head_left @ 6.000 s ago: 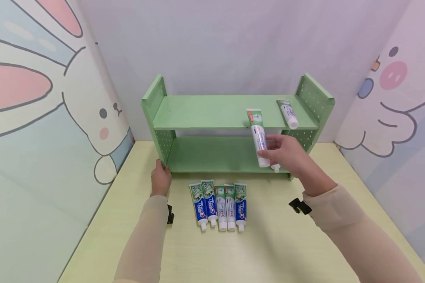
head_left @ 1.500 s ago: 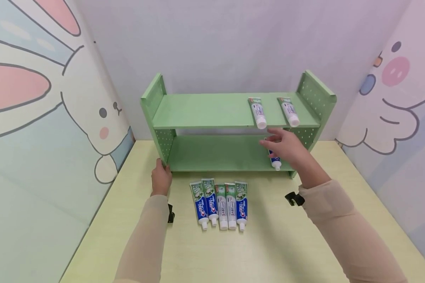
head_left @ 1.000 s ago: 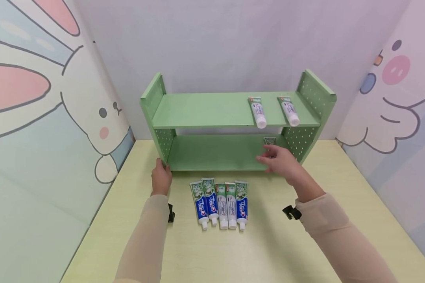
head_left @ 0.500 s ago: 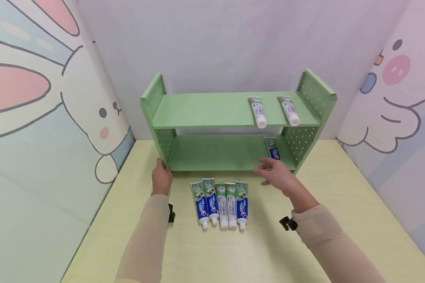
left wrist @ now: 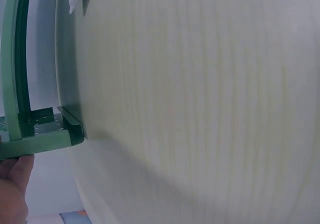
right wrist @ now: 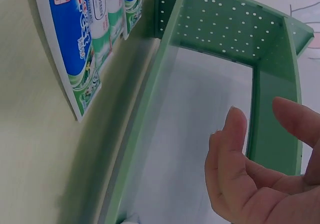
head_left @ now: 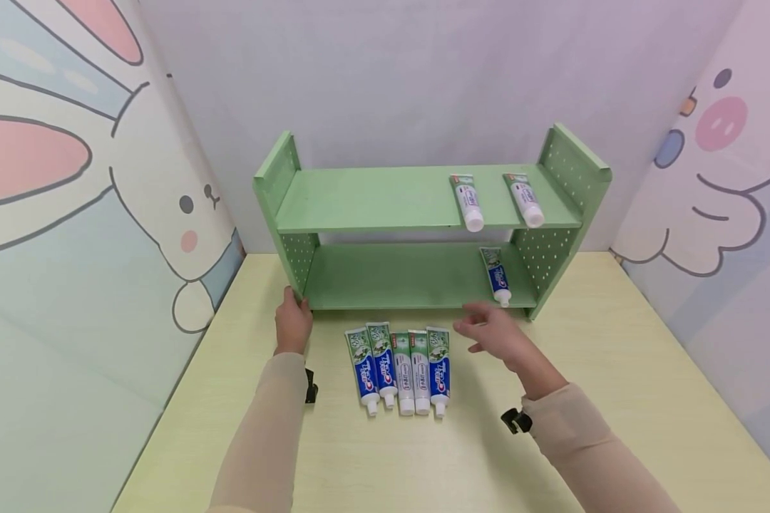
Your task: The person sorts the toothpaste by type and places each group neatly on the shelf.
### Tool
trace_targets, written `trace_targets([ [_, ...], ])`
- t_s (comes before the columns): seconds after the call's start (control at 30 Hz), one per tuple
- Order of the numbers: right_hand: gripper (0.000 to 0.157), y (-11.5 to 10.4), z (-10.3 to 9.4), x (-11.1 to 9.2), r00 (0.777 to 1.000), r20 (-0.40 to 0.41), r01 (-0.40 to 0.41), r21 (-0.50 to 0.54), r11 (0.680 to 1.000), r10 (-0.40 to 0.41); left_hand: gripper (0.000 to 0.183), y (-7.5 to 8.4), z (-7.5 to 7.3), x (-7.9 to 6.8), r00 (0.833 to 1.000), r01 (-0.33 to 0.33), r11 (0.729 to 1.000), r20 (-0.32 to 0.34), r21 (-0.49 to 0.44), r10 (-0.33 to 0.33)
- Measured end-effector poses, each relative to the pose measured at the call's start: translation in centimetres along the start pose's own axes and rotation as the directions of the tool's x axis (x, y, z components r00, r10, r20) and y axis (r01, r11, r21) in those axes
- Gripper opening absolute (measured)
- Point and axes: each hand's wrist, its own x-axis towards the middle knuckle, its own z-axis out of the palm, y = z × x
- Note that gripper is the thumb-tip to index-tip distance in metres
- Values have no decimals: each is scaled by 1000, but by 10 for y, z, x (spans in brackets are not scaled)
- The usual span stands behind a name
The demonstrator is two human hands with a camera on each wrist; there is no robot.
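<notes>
My left hand (head_left: 293, 322) grips the lower front corner of the green two-tier shelf (head_left: 385, 199) at its left side panel; in the left wrist view, its fingers (left wrist: 21, 171) press on the panel. My right hand (head_left: 497, 333) hovers before the shelf, holding nothing, fingers loosely bent and thumb apart. Two white-and-green toothpaste tubes lie on the upper tier, the left one (head_left: 467, 203) and the right one (head_left: 524, 199). On the lower tier lies a blue-and-green toothpaste tube (head_left: 496, 276). Left of my right hand, several tubes lie in a row, the nearest a blue-and-green toothpaste tube (head_left: 438, 370).
The shelf stands on a pale yellow wooden table (head_left: 385, 470). A rabbit wall panel (head_left: 167, 192) rises on the left, a pig panel (head_left: 699, 171) on the right, and a pale curtain-like wall (head_left: 417, 78) behind.
My right hand has set a white-and-green tube on the upper tier, let go, and drawn back down and left towards the row on the table. My left hand has stayed at the shelf.
</notes>
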Motion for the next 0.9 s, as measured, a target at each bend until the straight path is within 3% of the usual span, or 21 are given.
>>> trace_targets([
  [0.9, 55, 47, 41, -2, 987, -13, -163, -57, 985, 162, 24, 3, -1, -2, 1000, 13, 1000, 2, 0, -13],
])
